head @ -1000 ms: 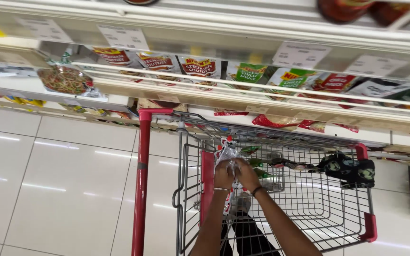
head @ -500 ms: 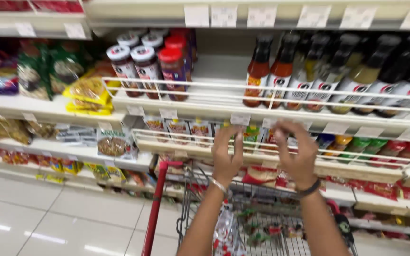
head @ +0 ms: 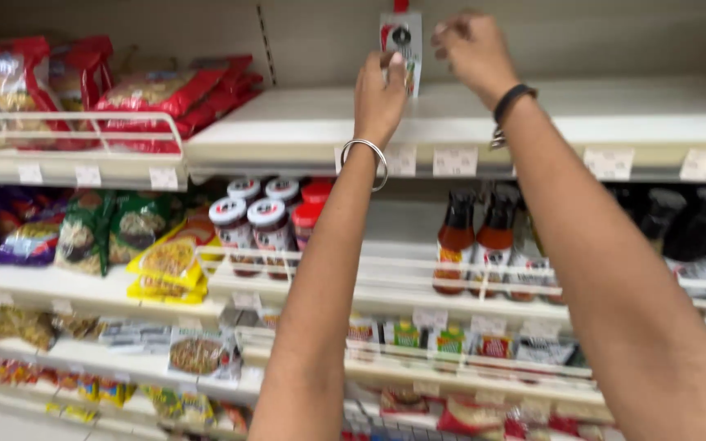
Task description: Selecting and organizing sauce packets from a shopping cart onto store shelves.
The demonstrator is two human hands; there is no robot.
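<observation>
I have both arms raised to the top shelf [head: 582,114]; my left hand [head: 379,96] sits against the lower left side of a small white and red pouch [head: 401,37] standing upright near the back wall, thumb touching its face, fingers curled behind where I cannot see whether they grip it; my right hand [head: 469,49] hovers just beside the pouch's upper right edge, fingers loosely curled and holding nothing; a silver bangle [head: 367,155] rings my left wrist and a black band [head: 512,100] my right; red bags of pasta [head: 157,94] lie to the left on the same shelf; below stand red-lidded jars [head: 251,220] and sauce bottles [head: 475,237] behind a white rail.
</observation>
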